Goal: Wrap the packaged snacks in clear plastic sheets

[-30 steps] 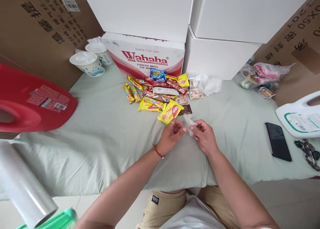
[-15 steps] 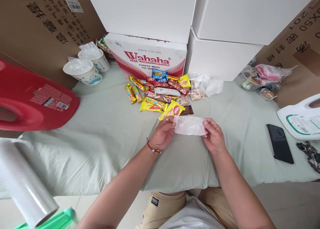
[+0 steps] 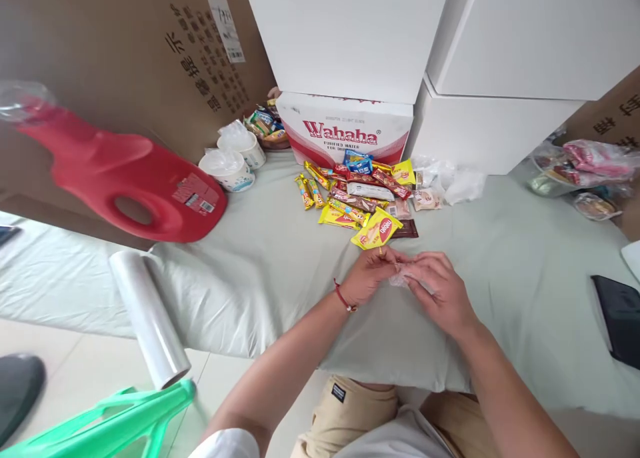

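Observation:
Both my hands meet over the cloth-covered table, just in front of a heap of snacks. My left hand (image 3: 371, 271), with a red string bracelet at the wrist, pinches the left side of a clear plastic bag (image 3: 399, 280). On the other side my right hand (image 3: 440, 290) has its fingers closed on the same bag, which is bunched small and partly hidden by the fingers. Directly beyond them lies a yellow wafer packet (image 3: 377, 229). Behind it are a brown bar (image 3: 406, 229), a white-wrapped bar (image 3: 371, 191) and several red, blue and yellow packets.
Crumpled clear bags (image 3: 465, 185) lie right of the snacks. A Wahaba-style red and white carton (image 3: 345, 130) stands behind. Leftward are paper cups (image 3: 227, 175), a red jug (image 3: 165, 201) and a plastic film roll (image 3: 150, 321). A black phone (image 3: 617, 318) lies right.
The bag was stretched flat between my hands; now my hands have come together and it is bunched up. The view has turned left, showing more of the jug, film roll and green stool.

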A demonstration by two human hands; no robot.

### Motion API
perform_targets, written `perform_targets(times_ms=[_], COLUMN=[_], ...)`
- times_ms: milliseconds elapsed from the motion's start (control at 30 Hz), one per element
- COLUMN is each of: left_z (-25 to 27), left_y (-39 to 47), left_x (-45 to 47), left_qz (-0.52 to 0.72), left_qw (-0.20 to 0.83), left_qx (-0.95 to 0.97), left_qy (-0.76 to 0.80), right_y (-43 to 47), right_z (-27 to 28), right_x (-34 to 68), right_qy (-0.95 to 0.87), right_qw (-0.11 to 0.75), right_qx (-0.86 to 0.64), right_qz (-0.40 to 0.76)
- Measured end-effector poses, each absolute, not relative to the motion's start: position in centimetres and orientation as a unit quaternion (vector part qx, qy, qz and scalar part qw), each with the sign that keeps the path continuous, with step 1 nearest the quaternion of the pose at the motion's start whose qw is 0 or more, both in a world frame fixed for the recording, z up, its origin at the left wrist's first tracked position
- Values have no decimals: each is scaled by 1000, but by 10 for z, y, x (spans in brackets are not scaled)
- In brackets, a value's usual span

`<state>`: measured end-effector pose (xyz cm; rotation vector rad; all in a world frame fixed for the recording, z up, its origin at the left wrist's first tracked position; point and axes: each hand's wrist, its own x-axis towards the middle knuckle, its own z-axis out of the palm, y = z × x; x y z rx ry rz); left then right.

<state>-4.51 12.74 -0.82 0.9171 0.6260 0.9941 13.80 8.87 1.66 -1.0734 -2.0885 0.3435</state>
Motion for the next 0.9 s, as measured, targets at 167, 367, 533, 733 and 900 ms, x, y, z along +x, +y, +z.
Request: perform_targets(times_ms=[167,367,533,733,900], left_z=[13,23,33,35,56], left_y=[111,162,250,298,266], left_x=[-73,-190,-269,-285,-273], left_qz=[413,411,359,318,324], left_qw=[676,263,32,23,-1], left_qx=[494,546,476,478,541], left_qy=[359,681,802,818,776], right_y=[65,53,59,60,54], right_z=[8,-36,-51,-47,-38], right_x=[159,202,208,203,201], right_qy=[-813,-765,-739,-716,-603], right_qw=[398,392,384,386,469], right_qx=[-412,-506,-550,-574,-610], right_qz=[104,65,55,92,209])
